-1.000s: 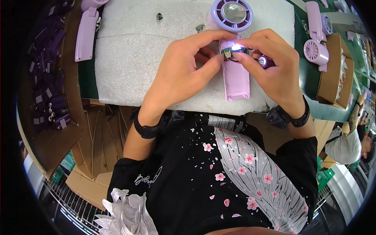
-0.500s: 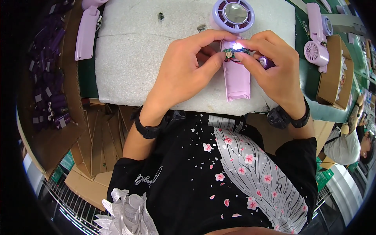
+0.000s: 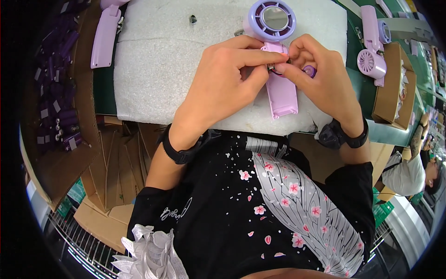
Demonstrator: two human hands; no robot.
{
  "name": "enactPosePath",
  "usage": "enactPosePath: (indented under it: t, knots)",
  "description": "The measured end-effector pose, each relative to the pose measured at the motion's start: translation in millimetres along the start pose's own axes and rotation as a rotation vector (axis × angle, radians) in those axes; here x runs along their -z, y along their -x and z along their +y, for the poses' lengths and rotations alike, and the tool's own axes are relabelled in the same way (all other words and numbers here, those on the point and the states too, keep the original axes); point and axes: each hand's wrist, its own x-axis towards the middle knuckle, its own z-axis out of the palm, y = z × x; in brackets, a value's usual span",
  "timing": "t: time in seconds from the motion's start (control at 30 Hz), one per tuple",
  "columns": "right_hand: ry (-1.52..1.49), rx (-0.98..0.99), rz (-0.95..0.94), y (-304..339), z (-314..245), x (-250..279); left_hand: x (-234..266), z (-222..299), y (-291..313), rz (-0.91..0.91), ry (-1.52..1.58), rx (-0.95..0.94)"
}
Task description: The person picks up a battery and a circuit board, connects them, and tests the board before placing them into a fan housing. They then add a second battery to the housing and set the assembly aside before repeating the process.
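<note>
A lilac handheld fan (image 3: 271, 16) lies on the white foam sheet, its round head at the far end and its open handle shell (image 3: 283, 98) toward me. At the top of the handle, my left hand (image 3: 222, 81) grips a small circuit board (image 3: 271, 68), index finger stretched across it and thumb below. My right hand (image 3: 325, 76) is closed, its thumb tip at the board's right side. A purple cylindrical battery (image 3: 309, 71) pokes out between its curled fingers and thumb. Fingers hide most of the board; dark wires show beneath it.
A cardboard box (image 3: 95, 116) of purple batteries (image 3: 55, 88) stands at left. Lilac fan parts lie beside the foam sheet (image 3: 162, 69), a handle (image 3: 106, 39) left and a fan (image 3: 371, 63) right. A small carton (image 3: 389, 93) is at right; another person (image 3: 409, 174) sits beyond.
The bright light on the board no longer shows. My left index finger has moved right across the board, and the right fingers have curled in. The board sits lower against the handle.
</note>
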Motion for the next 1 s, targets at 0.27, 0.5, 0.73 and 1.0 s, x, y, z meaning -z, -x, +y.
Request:
enactPosePath:
  t: [0.27, 0.5, 0.73, 1.0]
  knots:
    - [-0.009, 0.246, -0.120, 15.8, 2.8, 7.7, 9.3, -4.8, 4.0, -0.063, 0.103, 0.081]
    - [0.308, 0.428, 0.063, 27.7, 14.1, 4.9, 6.4, -8.3, 2.5, -0.051, 0.175, 0.113]
    - [0.386, 0.440, 0.194, 40.7, 24.8, 12.5, 3.5, -8.1, 3.6, -0.011, 0.116, 0.085]
    - [0.372, 0.403, 0.186, 42.0, 17.3, 7.1, 2.2, -10.0, 1.6, 0.014, 0.091, 0.045]
